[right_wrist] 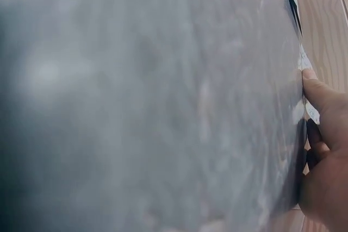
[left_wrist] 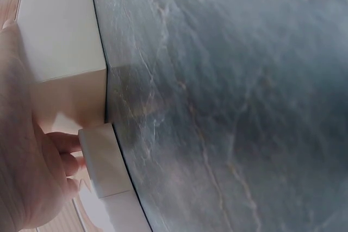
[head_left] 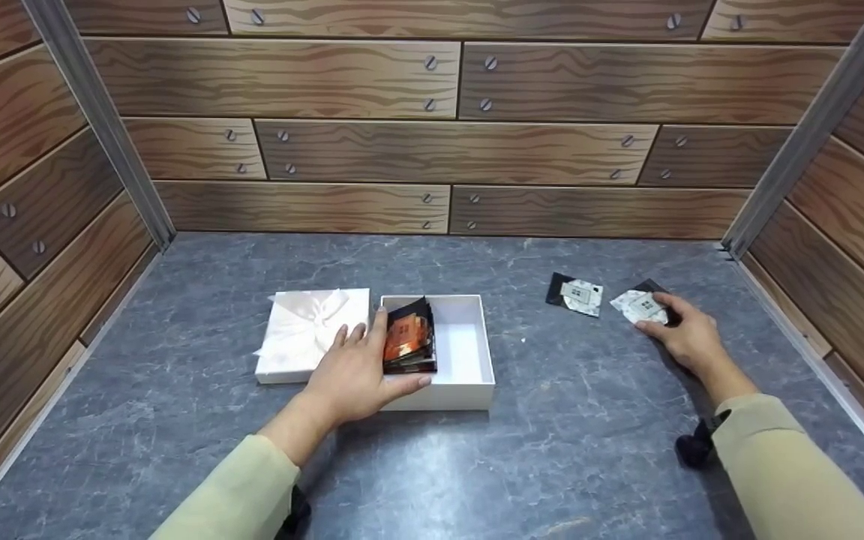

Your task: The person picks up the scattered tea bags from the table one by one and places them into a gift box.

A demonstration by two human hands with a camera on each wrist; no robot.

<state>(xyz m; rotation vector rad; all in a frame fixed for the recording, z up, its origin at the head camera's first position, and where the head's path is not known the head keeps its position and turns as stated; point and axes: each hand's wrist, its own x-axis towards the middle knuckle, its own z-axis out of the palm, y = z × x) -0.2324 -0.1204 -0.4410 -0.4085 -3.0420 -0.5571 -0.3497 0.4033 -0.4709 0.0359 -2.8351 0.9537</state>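
My left hand (head_left: 352, 382) rests at the near left corner of an open white box (head_left: 462, 397), its thumb along the front rim and its index finger at the left wall. Its other fingers reach over the edge of a white lid with a ribbon bow (head_left: 289, 345). Inside the box, on the left, stands a stack of dark packets with orange print (head_left: 408, 337). At the right, my right hand (head_left: 691, 337) pinches a flat black-and-white packet (head_left: 642, 306) between thumb and fingers, low at the table. A similar packet (head_left: 580, 294) lies just left of it.
The grey marbled table (head_left: 552, 457) spreads around the box. Wood-patterned panels (head_left: 357, 150) rise at the back and on both sides. The lid sits close against the box's left side. Bare white floor shows in the box's right part.
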